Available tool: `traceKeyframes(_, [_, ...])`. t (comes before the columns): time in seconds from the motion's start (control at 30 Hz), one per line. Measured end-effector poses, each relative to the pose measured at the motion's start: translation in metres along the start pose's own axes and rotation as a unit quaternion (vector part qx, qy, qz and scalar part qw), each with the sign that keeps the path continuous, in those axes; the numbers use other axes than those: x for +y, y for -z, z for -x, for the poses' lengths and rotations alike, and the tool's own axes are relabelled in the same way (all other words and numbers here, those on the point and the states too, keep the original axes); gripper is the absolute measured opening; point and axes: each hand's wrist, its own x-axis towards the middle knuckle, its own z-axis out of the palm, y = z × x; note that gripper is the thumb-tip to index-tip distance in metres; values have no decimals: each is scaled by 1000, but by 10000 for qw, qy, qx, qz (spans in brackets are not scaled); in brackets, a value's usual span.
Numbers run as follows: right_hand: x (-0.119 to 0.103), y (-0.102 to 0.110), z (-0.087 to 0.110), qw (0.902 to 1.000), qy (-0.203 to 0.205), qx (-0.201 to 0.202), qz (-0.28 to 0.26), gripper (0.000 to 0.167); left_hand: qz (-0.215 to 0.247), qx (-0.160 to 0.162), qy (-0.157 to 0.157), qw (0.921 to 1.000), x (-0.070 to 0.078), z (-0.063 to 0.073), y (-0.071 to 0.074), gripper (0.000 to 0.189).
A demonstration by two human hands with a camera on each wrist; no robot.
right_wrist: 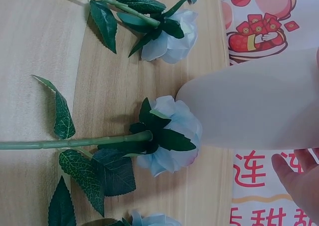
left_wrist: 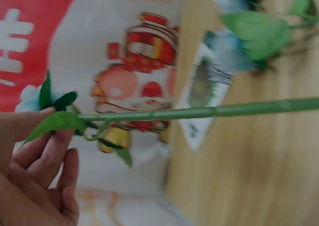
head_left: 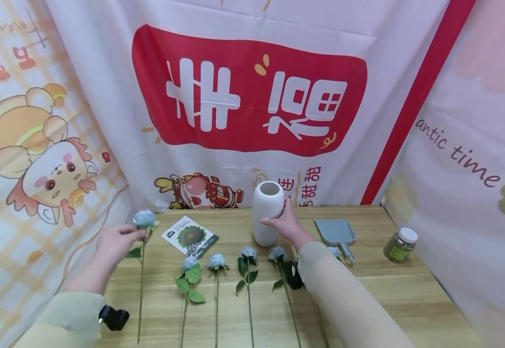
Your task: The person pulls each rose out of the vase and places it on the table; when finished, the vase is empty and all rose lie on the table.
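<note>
Near the left end of the table, my left hand pinches a light blue artificial rose just under its bloom. The rose stands nearly upright; its green stem crosses the left wrist view. My right hand grips a tall white vase from its right side, thumb across the front. The vase's mouth faces up, and its base is at the table's back. Several more blue roses lie in a row, including one bloom close to the vase's base in the right wrist view.
A card with a round green plant picture lies behind the roses. To the right are a grey-blue dustpan-shaped scoop and a jar with a white lid. Printed cloth hangs behind the wooden table and at both sides.
</note>
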Motion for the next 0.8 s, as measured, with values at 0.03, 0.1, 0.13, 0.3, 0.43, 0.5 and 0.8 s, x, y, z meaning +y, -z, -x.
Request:
traceKeyframes(0.03, [0, 0, 0, 10000, 6, 14, 3, 97, -94, -175, 47, 9998, -11, -1, -6, 33])
traceKeyframes(0.1, [0, 0, 0, 10000, 14, 28, 7, 96, -308, -506, 93, 9982, -31, -3, -19, 22])
traceKeyframes(0.13, [0, 0, 0, 10000, 22, 26, 5, 97, -435, -643, 74, 9970, -40, -3, -25, 19])
traceKeyframes(0.3, [-1, 1, 4, 10000, -70, -13, 48, 98, -623, -979, 282, 9928, -75, -1, -54, 17])
traceKeyframes(0.43, [-3, 1, 6, 10000, -31, 10, 35, 100, -168, -974, 616, 9932, -91, 1, -68, 17])
traceKeyframes(0.5, [-4, 2, 6, 10000, 6, 13, 30, 101, -8, -934, 710, 9931, -97, 2, -74, 17])
traceKeyframes(0.8, [-5, 2, 7, 10000, -45, 6, 15, 100, -235, -732, 843, 9935, -109, 10, -87, 18])
